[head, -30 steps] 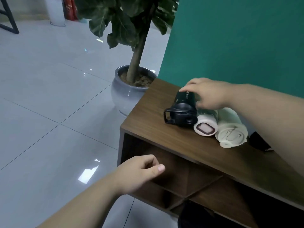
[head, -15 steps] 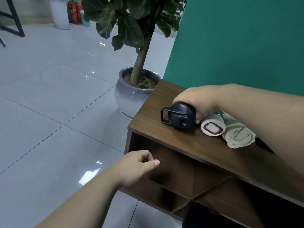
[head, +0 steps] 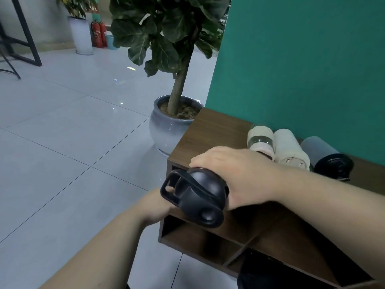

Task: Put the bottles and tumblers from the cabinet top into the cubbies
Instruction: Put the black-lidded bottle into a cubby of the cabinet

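The right hand [head: 239, 176], fingers clamped on the dark bottle [head: 195, 199], is now lifting it off the cabinet top [head: 218, 130]; the left hand [head: 156, 205], fingers hidden, is reaching under.

three tumblers [head: 289, 149] on cabinet top [head: 216, 130]; cubbies [head: 200, 240] below; plant pot [head: 168, 130] left

The wooden cabinet top [head: 216, 130] carries three tumblers [head: 289, 147] lying side by side.
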Demonstrator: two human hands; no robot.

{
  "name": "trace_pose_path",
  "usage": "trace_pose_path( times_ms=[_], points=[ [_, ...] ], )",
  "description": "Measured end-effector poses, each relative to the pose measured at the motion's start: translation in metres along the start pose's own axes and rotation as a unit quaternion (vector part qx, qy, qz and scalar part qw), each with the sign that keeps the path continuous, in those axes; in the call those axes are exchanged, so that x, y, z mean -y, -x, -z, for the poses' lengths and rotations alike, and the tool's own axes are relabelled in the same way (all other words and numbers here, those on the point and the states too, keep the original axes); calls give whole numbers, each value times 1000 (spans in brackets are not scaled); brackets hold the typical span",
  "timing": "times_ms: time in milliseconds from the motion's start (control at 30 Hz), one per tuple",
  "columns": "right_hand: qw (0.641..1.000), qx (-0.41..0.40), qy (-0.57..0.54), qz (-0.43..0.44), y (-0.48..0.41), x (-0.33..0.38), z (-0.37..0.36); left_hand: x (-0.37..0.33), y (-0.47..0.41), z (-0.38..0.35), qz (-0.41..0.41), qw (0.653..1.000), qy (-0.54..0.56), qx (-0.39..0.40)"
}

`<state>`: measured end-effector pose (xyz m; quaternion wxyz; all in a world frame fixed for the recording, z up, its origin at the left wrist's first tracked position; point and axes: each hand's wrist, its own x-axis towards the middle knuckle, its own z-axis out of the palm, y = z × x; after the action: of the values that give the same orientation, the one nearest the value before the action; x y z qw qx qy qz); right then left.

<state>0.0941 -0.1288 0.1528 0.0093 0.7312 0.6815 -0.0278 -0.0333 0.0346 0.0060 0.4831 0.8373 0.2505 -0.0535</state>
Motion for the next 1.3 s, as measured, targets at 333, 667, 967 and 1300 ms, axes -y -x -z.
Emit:
trace_pose_path(
  times_ms=[333, 667, 967, 1300],
  points=[
    [929, -34, -325, -176, 31, -13, -154, 32, -40, -35, 13, 992, -113, 54],
    [805, -75, -487, -331, -18, -50, -248, 81, -90, -94, 28, 993, -112, -15],
    [732, -151, -575, -332, -42, -74, -276, 97, -120, -135, 52, 984, -68, -154],
    [724, -141, -587, -333, -50, -78, -295, 113, -133, -154, 85, 981, -21, -173]
  ],
)
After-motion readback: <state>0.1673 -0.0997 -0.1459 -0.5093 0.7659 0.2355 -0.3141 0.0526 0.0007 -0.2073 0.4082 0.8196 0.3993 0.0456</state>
